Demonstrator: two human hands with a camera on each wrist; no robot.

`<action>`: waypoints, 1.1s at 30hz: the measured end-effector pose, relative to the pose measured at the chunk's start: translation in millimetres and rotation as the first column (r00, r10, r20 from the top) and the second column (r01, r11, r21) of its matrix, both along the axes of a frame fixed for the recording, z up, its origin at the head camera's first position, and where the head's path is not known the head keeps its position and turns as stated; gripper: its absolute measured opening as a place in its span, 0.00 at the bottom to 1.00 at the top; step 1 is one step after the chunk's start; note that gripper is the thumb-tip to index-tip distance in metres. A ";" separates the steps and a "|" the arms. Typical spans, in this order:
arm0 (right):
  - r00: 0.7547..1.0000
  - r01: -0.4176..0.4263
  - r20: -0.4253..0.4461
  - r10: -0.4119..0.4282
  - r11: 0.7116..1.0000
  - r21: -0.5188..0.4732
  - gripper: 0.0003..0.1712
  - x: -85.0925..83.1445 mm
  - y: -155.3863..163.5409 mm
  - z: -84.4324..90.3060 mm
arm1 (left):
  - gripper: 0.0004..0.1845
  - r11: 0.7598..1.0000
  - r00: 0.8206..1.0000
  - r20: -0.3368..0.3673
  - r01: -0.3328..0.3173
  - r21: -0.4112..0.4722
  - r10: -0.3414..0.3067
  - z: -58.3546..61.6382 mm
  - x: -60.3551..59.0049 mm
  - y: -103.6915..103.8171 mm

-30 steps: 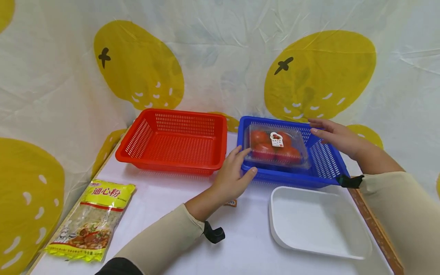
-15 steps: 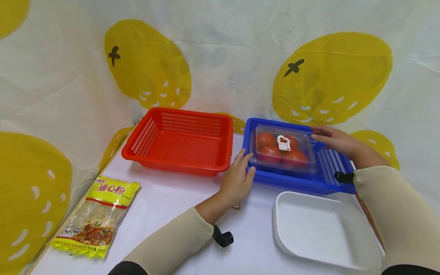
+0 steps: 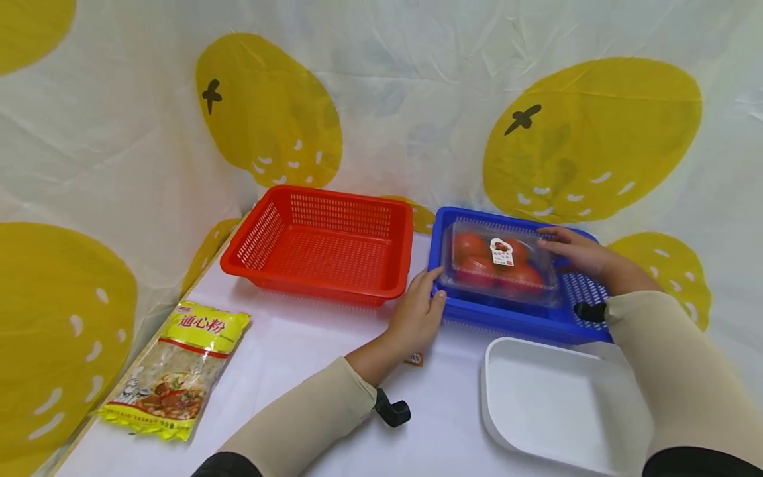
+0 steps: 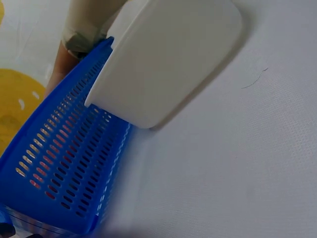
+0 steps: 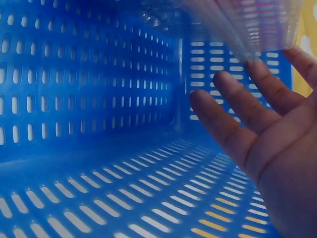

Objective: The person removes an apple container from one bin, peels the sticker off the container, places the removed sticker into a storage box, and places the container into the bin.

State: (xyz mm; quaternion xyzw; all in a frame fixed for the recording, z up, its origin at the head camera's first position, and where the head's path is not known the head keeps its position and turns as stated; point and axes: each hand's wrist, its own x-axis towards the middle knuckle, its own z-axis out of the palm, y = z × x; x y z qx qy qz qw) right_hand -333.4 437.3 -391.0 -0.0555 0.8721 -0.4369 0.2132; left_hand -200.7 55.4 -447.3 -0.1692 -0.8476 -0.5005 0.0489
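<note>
A clear plastic box of tomatoes (image 3: 503,265) with a white label sits toward the left of the blue basket (image 3: 512,322). My right hand (image 3: 587,260) reaches over the basket's far right side, fingertips at the box's right edge. In the right wrist view those fingers (image 5: 233,119) are spread and nearly straight, the tips at the box's clear rim (image 5: 237,44). My left hand (image 3: 417,315) touches the basket's near left corner with its fingers extended. In the left wrist view only dark fingertips (image 4: 7,229) show by the basket corner.
A red basket (image 3: 322,262) stands left of the blue one. A white tray (image 3: 554,404) lies in front, close to the blue basket. A yellow pasta bag (image 3: 179,371) lies at the table's left edge. A small brown packet (image 3: 415,359) is partly hidden beneath my left wrist.
My right hand has moved down and left from the basket's far rim to the tomato box's edge. My left hand has come against the basket's corner. The head view has shifted slightly left.
</note>
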 end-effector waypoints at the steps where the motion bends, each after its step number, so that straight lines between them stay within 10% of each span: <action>1: 1.000 0.001 0.007 -0.001 1.000 -0.012 0.45 1.0 0.8 -2.6 | 0.28 1.000 1.000 0.004 0.003 0.008 -0.003 -0.9 0.3 0.0; 15: 0.963 -0.037 0.266 0.054 0.997 -0.068 0.57 10.4 -2.5 -23.1 | 0.28 0.999 0.994 0.099 0.053 0.008 -0.053 -8.3 6.1 -3.9; 33: 0.978 0.025 0.206 0.043 0.948 -0.318 0.48 13.5 -5.9 -15.2 | 0.28 0.998 0.993 0.100 0.067 0.002 -0.066 -4.8 1.1 -1.7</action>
